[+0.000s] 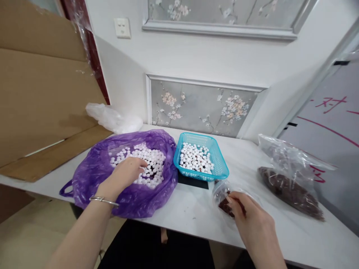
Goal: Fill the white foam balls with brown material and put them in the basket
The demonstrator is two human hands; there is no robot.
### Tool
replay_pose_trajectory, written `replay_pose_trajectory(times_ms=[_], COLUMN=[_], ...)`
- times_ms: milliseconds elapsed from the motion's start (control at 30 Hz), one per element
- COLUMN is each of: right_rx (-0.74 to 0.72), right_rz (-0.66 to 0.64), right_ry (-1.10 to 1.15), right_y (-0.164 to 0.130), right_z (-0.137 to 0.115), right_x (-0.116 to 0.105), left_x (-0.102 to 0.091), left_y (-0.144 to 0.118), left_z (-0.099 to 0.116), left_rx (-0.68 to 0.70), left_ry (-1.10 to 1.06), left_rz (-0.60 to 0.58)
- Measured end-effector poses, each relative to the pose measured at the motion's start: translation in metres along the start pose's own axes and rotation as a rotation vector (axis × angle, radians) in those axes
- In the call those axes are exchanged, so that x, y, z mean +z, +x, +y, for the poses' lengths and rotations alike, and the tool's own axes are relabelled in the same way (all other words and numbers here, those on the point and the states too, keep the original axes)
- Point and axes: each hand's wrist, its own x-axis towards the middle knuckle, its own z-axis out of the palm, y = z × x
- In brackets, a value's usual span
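Observation:
My left hand (127,172) reaches into a purple plastic bag (92,168) full of small white balls (154,158). Its fingers are bent together at the balls, and what lies between the tips is hidden. My right hand (251,218) is at a small clear plastic bag (218,192) holding dark brown bits (226,207). Thumb and fingers are pinched there, with anything in them too small to make out. Between the hands stands a blue plastic basket (221,164) with many white balls in it, some showing brown specks.
A larger clear bag of brown bits (291,190) lies at the right, by a whiteboard (331,130). Under the basket's front edge is a black flat piece (193,182). A cardboard box (42,97) and crumpled clear plastic (114,118) stand at the left of the white table (185,209).

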Motion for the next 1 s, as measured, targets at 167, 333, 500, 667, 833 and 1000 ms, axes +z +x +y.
replay_pose_trajectory(times_ms=[167, 333, 500, 667, 833, 1000], right_rx=[0.026, 0.181, 0.264, 0.249, 0.218, 0.111], right_rz=[-0.023, -0.057, -0.115, -0.074, -0.054, -0.052], right_ry=[0.054, 0.227, 0.355, 0.481, 0.604, 0.736], right_y=[-0.002, -0.002, -0.004, -0.006, -0.009, -0.019], right_z=[0.001, 0.010, 0.006, 0.003, -0.004, -0.027], right_x=[0.002, 0.004, -0.001, -0.003, -0.009, -0.018], left_x=[0.023, 0.028, 0.026, 0.019, 0.011, 0.020], left_y=[0.000, 0.001, 0.003, 0.003, -0.021, -0.058], left_z=[0.007, 0.006, 0.003, 0.011, 0.051, 0.108], left_rx=[0.036, 0.086, 0.144, 0.149, -0.005, -0.047], left_ry=[0.057, 0.069, 0.043, -0.022, -0.673, -1.651], left_rz=[-0.017, 0.010, 0.068, 0.219, 0.307, -0.243])
